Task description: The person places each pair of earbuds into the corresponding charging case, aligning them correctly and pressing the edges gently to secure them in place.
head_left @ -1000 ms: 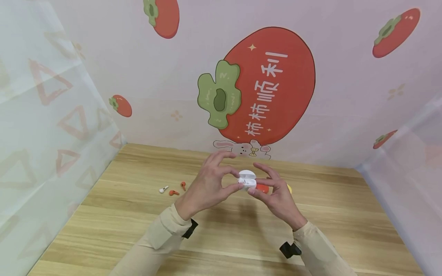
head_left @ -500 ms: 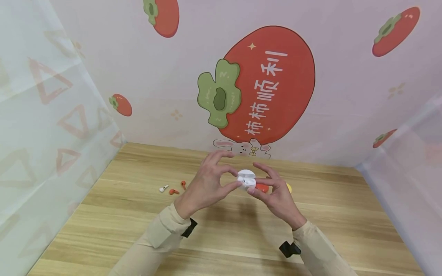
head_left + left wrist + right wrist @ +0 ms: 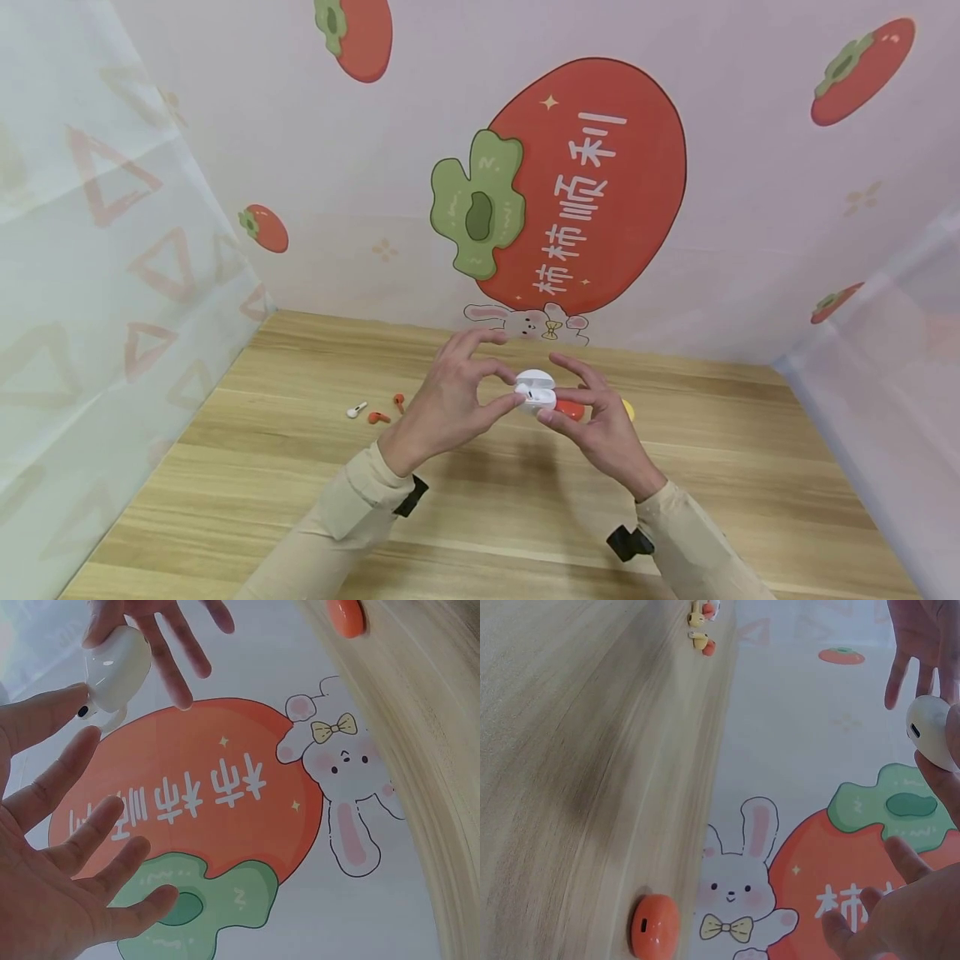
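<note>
Above the table, in the head view, my right hand (image 3: 600, 421) grips a white earbud case (image 3: 542, 405) between thumb and fingers, its lid raised. My left hand (image 3: 453, 408) meets it from the left, thumb and index finger pinching a white earbud (image 3: 84, 712) at the case's opening. A dark spot shows on that earbud. How deep it sits in the case is hidden by the fingertips. The other left fingers are spread apart in the left wrist view. From behind, the right wrist view shows the case's shell with a dark port.
Behind the right hand lie a red-orange case (image 3: 572, 409) and a partly hidden yellow case (image 3: 628, 410). Left on the wooden table are a white earbud (image 3: 356, 410) and orange earbuds (image 3: 378, 418). Yellow earbuds (image 3: 699, 639) show in the right wrist view. A printed backdrop stands behind.
The left thumb and fingertips have shifted slightly left and up along the case. The right hand and the case have hardly moved.
</note>
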`<state>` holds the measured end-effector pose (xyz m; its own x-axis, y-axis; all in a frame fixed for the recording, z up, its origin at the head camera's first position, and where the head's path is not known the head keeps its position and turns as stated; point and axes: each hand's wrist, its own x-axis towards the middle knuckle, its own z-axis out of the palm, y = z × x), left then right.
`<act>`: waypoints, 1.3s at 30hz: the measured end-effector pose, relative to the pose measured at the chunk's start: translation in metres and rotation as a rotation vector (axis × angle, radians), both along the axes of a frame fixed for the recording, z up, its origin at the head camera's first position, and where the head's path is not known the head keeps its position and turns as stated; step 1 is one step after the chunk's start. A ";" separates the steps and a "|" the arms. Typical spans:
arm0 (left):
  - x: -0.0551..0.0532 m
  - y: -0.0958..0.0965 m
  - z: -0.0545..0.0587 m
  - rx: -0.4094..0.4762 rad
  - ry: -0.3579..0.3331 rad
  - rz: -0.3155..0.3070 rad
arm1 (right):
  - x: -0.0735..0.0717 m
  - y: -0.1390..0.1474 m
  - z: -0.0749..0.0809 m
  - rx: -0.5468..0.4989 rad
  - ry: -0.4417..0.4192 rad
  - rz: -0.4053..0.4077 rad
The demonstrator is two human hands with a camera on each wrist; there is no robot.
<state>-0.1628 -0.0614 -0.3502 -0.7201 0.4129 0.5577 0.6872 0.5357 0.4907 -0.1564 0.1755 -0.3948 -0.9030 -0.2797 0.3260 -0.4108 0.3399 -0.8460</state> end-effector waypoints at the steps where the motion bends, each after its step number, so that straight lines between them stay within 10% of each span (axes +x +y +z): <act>1: 0.000 0.000 0.000 0.001 -0.003 0.000 | 0.000 0.000 0.000 0.001 0.000 0.000; 39: -0.001 -0.006 -0.004 0.034 -0.024 0.031 | -0.001 -0.002 0.000 0.000 -0.018 0.008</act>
